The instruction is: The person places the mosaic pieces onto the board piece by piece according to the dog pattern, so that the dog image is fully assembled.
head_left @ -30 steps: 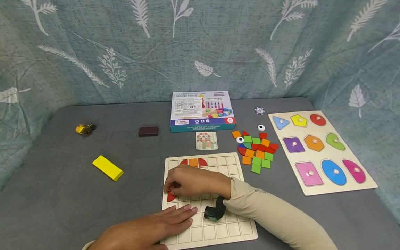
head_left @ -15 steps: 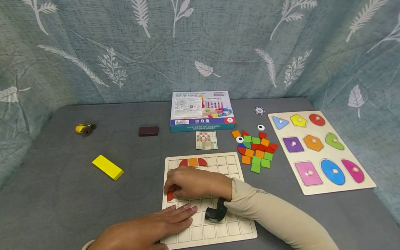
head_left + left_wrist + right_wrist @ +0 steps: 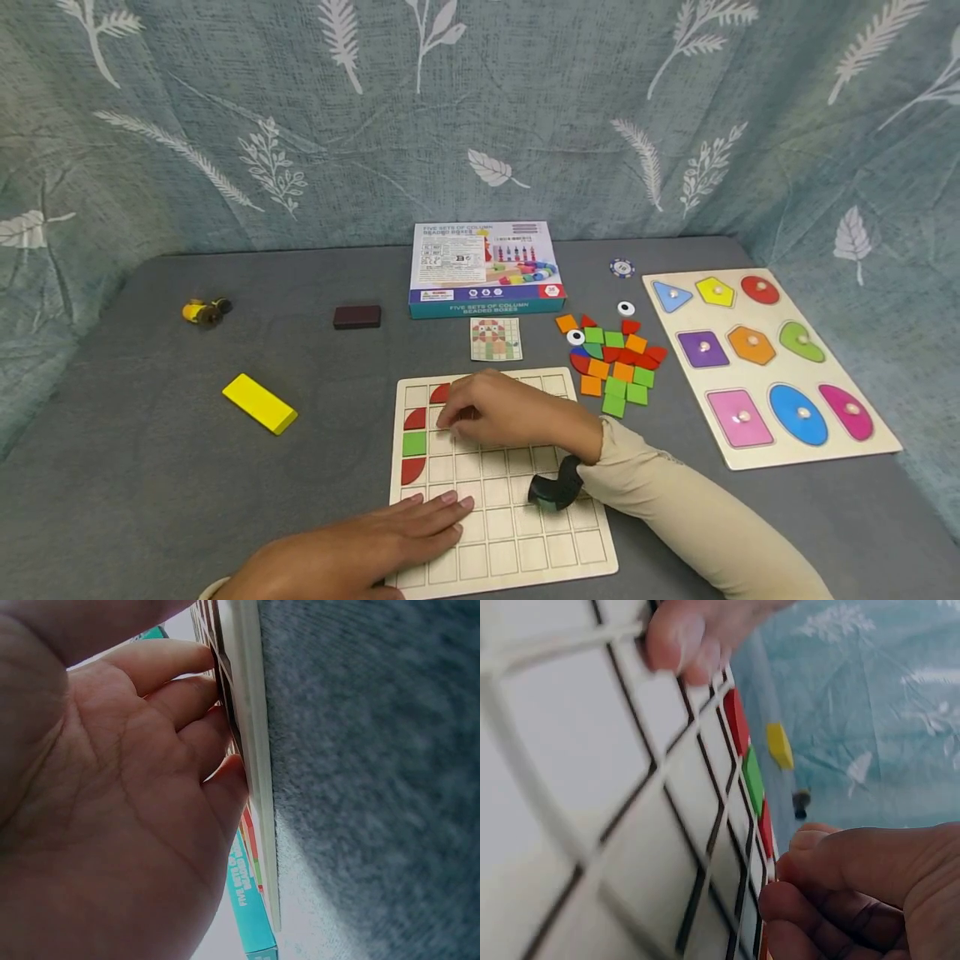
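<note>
My left hand lies with straight fingers on the lower left of the wooden grid board; in the left wrist view its fingertips touch the board. Over the board's upper part is my right hand, fingers loosely curled, with nothing visible between thumb and fingertips in the right wrist view. A green square tile sits in the board's left column between two red quarter-round tiles, one above and one below. Another red quarter-round tile shows in the top row; tiles right of it are hidden behind the hand.
Loose orange, green and red tiles lie right of the board. A small pattern card and a bead-set box are behind it. A knobbed shape puzzle lies far right, a yellow block and a dark block left.
My right hand has moved up and right from the board's left column, uncovering the green square tile and the red tile above it. The left hand has stayed put.
</note>
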